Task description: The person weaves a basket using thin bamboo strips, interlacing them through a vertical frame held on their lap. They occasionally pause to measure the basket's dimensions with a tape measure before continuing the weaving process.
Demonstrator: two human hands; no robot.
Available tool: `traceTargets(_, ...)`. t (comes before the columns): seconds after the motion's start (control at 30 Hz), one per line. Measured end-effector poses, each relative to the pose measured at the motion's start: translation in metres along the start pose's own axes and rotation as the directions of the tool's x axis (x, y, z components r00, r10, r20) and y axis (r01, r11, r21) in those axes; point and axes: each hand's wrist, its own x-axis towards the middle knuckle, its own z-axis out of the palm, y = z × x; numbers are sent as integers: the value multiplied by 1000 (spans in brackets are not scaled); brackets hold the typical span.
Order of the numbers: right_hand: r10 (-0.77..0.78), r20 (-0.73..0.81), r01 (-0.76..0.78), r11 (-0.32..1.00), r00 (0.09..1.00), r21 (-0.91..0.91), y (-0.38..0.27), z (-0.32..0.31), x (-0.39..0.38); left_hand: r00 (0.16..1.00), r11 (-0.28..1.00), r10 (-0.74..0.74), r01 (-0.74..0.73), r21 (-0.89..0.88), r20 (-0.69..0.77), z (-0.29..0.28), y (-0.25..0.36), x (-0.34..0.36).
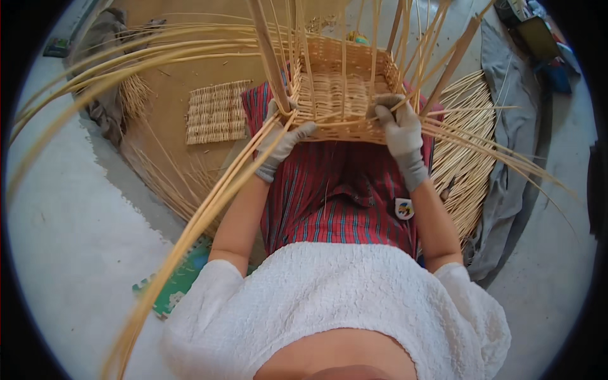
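Note:
A half-woven wicker basket [347, 132], rectangular and open at the top, rests over my lap with tall stakes rising from its sides. My left hand [278, 144], in a pale grey work glove, grips the basket's near left corner, its thumb lying along the near wall. Long weaving rods [234, 174] run from that corner past my left forearm. My right hand [403, 132], gloved alike, is closed at the near right corner, with a thin rod between thumb and fingers. Part of its fingers is hidden behind the wall and rods.
A flat woven panel [217, 113] lies on a brown board to the left. A large bundle of peeled rods [465, 152] rests on grey cloth [506, 120] at the right. Long rods [145, 57] stick out far left from the basket. A green mat [180, 278] lies near my left elbow.

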Motion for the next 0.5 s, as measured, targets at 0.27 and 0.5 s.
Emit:
traceTargets(0.27,-407,-99,377,898,908,-228,-13,28,-32,996,998,44,-47,-39,-74,6,-14,0)
traceTargets(0.5,-466,247,502,858,849,-108,-73,56,-1,984,988,97,-114,-109,-152,17,-19,8)
